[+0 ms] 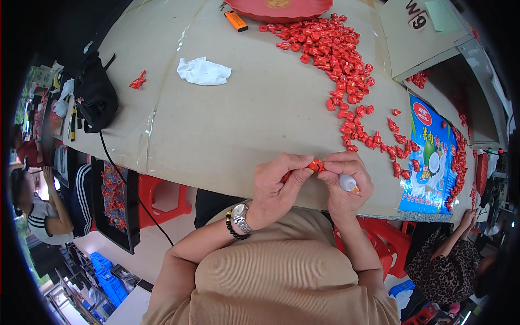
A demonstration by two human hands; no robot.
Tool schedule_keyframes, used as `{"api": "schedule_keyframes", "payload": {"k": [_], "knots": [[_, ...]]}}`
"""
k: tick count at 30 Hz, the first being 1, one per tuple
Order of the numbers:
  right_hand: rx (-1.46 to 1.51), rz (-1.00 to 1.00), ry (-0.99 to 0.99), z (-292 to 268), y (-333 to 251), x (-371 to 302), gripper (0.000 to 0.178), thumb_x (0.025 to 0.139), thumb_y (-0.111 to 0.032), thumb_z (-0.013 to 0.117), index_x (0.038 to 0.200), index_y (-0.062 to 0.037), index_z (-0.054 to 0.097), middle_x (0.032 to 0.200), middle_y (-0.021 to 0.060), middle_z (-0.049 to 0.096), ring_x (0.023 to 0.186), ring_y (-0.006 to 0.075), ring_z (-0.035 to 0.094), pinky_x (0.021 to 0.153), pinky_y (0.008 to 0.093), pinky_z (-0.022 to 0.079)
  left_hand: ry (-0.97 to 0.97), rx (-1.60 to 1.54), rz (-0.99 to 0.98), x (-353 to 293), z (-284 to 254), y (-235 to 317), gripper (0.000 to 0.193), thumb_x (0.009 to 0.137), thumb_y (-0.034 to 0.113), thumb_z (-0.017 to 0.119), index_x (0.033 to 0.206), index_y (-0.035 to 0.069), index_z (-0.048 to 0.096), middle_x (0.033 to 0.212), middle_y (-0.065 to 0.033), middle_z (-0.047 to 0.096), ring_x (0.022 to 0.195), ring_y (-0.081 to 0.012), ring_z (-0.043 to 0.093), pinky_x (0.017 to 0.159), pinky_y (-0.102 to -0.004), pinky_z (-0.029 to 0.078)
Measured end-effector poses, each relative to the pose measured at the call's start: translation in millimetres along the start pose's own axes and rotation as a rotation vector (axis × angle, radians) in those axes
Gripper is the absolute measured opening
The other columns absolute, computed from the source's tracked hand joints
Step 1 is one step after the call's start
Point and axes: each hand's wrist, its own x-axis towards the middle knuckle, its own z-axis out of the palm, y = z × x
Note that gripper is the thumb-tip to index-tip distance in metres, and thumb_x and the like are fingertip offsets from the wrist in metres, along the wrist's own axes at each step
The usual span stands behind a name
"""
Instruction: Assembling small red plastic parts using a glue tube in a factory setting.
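Note:
Near the table's front edge, my left hand pinches a small red plastic figure part, with more red showing under its fingers. My right hand meets it from the other side, thumb and fingertips closed at the same part. Tucked in the right palm is a small white squeeze bottle with an orange-tipped nozzle. Just beyond my hands begins a long pile of similar glossy red parts, thinning into scattered pieces towards me. How the held part is joined is hidden by my fingers.
On the beige table lie a white cloth, a lone red figure, an orange box-like object and a red dish. A blue printed sheet lies right. A black bag trails a cable left. Other people sit either side.

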Motion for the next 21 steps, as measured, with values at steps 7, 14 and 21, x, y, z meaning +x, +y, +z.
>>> {"api": "schedule_keyframes", "payload": {"k": [7,14,21], "knots": [[-0.001,0.009,-0.005,0.9,-0.1,-1.9,0.02,0.069,-0.001,0.077,0.083,-0.0028,0.063,0.084,0.01,0.063,0.072,0.0158,0.059,0.06,0.0266,0.047,0.007,0.009,0.045,1.1,1.0,-1.1,0.01,0.085,-0.001,0.062,0.095,-0.003,0.062,0.083,-0.0119,0.068,0.074,-0.0176,0.067,0.066,-0.0255,0.051],[0.107,0.205,0.075,-3.5,-2.3,0.7,0.019,0.069,0.007,0.074,0.082,-0.0019,0.063,0.085,0.008,0.062,0.079,0.015,0.058,0.068,0.026,0.047,-0.041,-0.163,-0.147,5.4,2.7,4.4,0.031,0.087,0.007,0.064,0.113,0.001,0.047,0.089,-0.007,0.065,0.067,-0.0039,0.052,0.058,-0.018,0.043],[-0.129,0.301,0.187,-55.3,-15.5,12.9,0.014,0.068,0.009,0.069,0.078,0.0,0.062,0.085,0.007,0.06,0.079,0.0147,0.055,0.073,0.0266,0.044,-0.27,-0.205,-0.259,15.4,-9.9,49.2,0.031,0.078,0.009,0.074,0.101,0.004,0.054,0.08,-0.0008,0.059,0.07,-0.0025,0.049,0.059,-0.0189,0.04]]}}
